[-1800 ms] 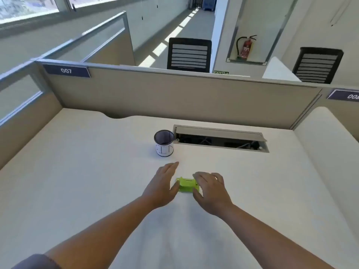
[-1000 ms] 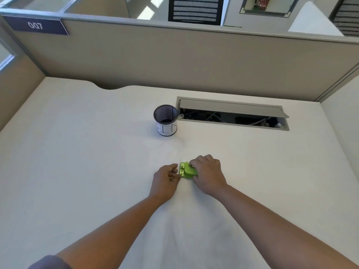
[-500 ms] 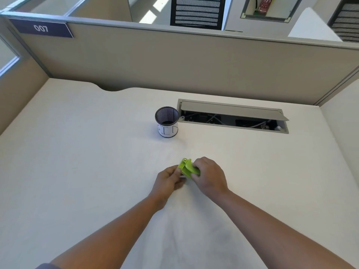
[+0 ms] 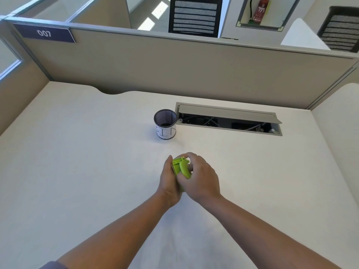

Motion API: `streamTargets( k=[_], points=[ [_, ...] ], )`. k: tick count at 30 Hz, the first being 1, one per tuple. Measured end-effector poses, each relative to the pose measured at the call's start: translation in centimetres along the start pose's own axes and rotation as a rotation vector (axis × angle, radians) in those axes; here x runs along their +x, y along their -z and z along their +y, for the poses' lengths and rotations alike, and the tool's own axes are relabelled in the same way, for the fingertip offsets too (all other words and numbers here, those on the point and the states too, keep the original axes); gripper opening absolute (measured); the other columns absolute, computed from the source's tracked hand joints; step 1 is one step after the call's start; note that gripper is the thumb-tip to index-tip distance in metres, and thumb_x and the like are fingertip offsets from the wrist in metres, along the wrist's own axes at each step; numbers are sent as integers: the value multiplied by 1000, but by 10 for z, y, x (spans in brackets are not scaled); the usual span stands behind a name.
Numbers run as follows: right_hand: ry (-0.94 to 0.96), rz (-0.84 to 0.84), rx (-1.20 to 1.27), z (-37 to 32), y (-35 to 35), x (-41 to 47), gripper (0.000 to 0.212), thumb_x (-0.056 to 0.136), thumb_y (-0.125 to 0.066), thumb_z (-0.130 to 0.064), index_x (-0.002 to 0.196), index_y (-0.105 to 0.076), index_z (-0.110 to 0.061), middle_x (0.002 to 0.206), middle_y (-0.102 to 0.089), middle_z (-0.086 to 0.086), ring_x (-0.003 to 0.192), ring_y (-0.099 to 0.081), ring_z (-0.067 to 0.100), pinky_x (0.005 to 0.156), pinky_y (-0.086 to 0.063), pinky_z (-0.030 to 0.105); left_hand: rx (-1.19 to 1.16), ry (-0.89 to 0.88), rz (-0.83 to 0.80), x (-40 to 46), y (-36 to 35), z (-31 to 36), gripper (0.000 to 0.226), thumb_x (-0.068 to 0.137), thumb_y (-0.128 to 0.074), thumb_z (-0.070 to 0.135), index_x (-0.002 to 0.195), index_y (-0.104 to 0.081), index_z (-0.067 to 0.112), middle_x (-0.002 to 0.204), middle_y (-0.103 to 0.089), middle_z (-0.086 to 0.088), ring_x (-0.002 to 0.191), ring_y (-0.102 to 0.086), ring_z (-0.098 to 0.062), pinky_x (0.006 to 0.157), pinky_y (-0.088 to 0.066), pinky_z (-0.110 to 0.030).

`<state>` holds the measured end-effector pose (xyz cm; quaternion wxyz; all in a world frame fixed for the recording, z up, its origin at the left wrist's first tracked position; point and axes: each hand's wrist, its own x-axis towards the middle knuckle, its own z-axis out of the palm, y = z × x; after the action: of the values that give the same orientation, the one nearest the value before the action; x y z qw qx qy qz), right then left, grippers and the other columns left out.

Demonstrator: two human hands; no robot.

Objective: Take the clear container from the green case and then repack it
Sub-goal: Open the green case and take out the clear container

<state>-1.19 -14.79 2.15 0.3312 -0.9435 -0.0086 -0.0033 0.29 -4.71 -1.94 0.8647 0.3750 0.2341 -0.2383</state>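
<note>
Nearest, two bare forearms reached over the pale desk (image 4: 77,171). Both hands met above its middle: the left hand (image 4: 168,181) and the right hand (image 4: 202,179) each had a grip clamped on the green case (image 4: 181,167), held between them, tilted on edge. No clear container could be made out. Farther back stood a mesh cup (image 4: 165,124), just beside an open cable hatch (image 4: 229,119).

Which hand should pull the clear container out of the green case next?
Probably the right hand: its fingers curl over the green case at the side that looks parted, while the left hand braces the case's other side. The clear container isn't visible yet.
</note>
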Motion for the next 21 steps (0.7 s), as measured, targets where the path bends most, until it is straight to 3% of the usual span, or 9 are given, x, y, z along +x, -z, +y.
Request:
streamTargets(
  k=[2,7,14,21],
  points=[
    [-38,4,36,-4,0,-3,47,72,-59,-47,119,-56,-41,103,-55,-14,89,-61,13,71,-56,36,-10,-10,-2,-2,-3,-1,65,100,-29,59,78,-73,17,79,-70,-5,81,-68,-19,80,-50,-36],
    [-106,-2,83,-9,2,-4,46,74,-62,-52,118,-56,-40,108,-53,-12,89,-63,13,73,-57,35,4,-26,-29,-8,-5,1,60,100,-31,58,78,-70,17,76,-68,-3,74,-66,-18,74,-48,-34],
    [-142,-3,134,-11,4,-5,37,73,-62,-50,108,-56,-41,103,-55,-13,86,-62,12,72,-54,34,56,-11,-78,-17,-9,6,54,102,-27,53,92,-68,20,78,-69,-3,74,-67,-17,66,-50,-30],
    [-140,38,118,-13,5,-8,27,71,-63,-48,91,-47,-38,93,-57,-12,79,-59,11,64,-50,32,49,-40,-83,-19,-11,7,48,100,-31,49,87,-68,22,80,-63,-4,74,-61,-20,63,-49,-30]
  ],
)
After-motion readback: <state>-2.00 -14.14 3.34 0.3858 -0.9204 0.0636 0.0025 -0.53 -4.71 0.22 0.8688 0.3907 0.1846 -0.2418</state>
